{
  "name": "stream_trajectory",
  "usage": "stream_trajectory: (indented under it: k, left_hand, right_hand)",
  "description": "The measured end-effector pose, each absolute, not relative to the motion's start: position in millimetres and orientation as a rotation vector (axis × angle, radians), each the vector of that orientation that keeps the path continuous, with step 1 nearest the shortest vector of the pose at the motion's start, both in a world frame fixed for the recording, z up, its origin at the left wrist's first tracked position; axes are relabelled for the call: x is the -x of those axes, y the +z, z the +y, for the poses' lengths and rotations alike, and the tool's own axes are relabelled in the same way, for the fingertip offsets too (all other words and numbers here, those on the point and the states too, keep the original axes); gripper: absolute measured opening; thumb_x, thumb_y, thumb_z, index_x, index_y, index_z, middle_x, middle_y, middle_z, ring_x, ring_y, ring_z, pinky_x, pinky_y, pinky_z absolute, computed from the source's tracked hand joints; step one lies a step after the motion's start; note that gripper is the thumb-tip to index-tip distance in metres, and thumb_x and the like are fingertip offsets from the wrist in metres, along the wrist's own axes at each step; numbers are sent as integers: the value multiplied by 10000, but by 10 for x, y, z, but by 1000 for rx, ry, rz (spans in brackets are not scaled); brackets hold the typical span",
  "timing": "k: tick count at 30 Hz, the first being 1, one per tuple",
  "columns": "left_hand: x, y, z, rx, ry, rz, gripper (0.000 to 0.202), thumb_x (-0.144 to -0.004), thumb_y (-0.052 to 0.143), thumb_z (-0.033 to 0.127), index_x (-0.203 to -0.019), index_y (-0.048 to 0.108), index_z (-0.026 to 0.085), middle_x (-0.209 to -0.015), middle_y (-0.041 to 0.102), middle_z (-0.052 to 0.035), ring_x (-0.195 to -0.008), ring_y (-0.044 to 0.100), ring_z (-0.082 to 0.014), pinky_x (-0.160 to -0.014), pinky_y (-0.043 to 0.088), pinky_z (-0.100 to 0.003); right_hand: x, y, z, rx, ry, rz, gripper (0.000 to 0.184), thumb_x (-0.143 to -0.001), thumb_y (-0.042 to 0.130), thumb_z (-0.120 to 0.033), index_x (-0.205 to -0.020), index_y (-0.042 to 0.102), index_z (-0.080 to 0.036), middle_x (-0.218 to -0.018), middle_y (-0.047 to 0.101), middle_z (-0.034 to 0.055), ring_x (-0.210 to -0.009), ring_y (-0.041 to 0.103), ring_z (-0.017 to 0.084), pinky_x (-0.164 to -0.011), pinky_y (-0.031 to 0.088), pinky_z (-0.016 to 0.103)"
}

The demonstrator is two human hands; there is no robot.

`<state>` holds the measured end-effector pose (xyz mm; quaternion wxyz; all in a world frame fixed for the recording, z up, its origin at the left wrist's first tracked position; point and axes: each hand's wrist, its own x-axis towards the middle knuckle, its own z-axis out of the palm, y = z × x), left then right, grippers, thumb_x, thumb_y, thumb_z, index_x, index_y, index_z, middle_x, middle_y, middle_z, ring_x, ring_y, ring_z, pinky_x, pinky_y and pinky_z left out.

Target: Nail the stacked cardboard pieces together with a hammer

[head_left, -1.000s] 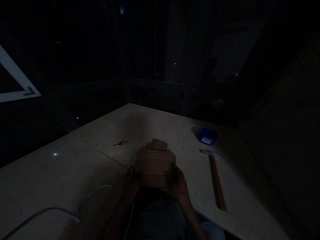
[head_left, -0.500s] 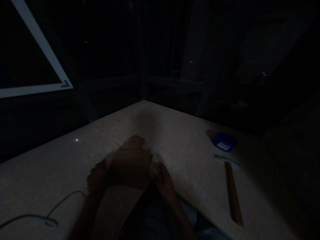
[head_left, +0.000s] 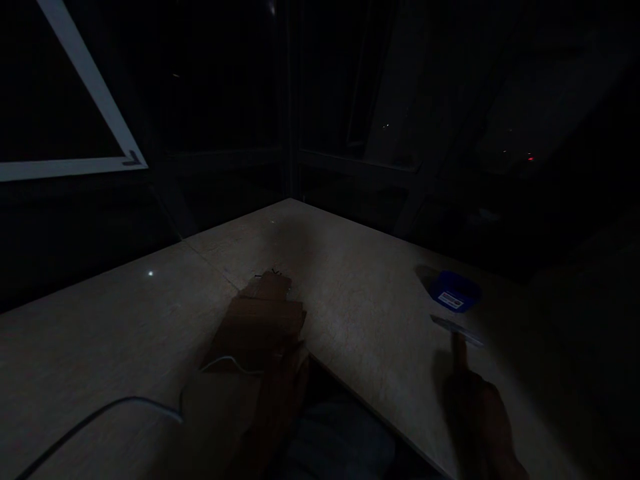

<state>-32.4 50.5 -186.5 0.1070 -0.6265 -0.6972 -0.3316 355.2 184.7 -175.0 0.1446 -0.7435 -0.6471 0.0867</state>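
In the dim head view, my right hand (head_left: 480, 403) is closed around the wooden handle of a hammer (head_left: 459, 350), whose metal head points away from me. Brown cardboard (head_left: 255, 323), in stacked or folded layers, lies on the tabletop. My left hand (head_left: 283, 383) is at the cardboard's near right edge, by the table's front edge; shadow hides how its fingers are set. Several small dark thin pieces (head_left: 275, 271), perhaps nails, lie at the cardboard's far end. A blue plastic tub (head_left: 455, 291) with a white label stands just beyond the hammer head.
A pale cable (head_left: 135, 400) runs over the left of the light stone-like tabletop (head_left: 360, 293) and passes by my left forearm. Dark window panes and frames (head_left: 295, 100) border the table behind, with a pale frame (head_left: 95, 87) at upper left.
My right hand has left the cardboard's right side and moved right, taking hold of the hammer handle. My left hand has shifted from the cardboard's left side to its near right edge.
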Motion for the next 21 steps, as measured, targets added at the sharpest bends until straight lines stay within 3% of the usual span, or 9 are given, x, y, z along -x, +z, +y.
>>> stream_trajectory:
  k: [5,10,13,16,21]
  left_hand:
    - [239,-1821,355,1922,-1068,-2168,365,-999,427,285,-1304,627,257,-1307,650,-68,-1212,612,-208,-1020,535,-384]
    - [328,-1873,106,1834,-1124,-2271,357,-960,453,282,-1232,685,305,-1223,696,-46,-1121,665,-231,-936,584,-385]
    - [307,-1856,4,1800,-1130,-2297,357,-942,454,277,-1185,709,336,-1173,711,-52,-1070,684,-251,-873,602,-394]
    - [251,-1773,-64,1805,-1175,-2306,371,-936,435,273,-1134,726,390,-1129,720,-44,-1030,693,-258,-824,612,-412]
    - [175,-1572,-198,2152,-1213,-2273,389,-915,502,327,-1229,674,477,-1175,699,-46,-1078,667,-282,-842,616,-456]
  right_hand:
    - [-3227,-1653,1815,2063,556,-1783,485,-866,448,-518,-949,749,-146,-782,716,177,-605,650,268,-548,412,356]
    - [-2629,-1648,1827,1811,643,-1760,627,-824,441,-612,-1016,720,-84,-894,730,191,-722,665,267,-608,443,322]
    - [-2093,-1627,1977,1651,700,-1913,620,-842,424,-571,-1046,706,-58,-1015,715,205,-846,667,283,-716,467,329]
    - [-1488,-1553,2170,1557,695,-2092,496,-928,383,-406,-1080,689,-47,-1061,700,205,-940,656,272,-810,469,324]
    - [-566,-1431,2431,1482,704,-2233,275,-906,556,-242,-1073,711,-87,-1074,713,167,-942,668,217,-798,460,252]
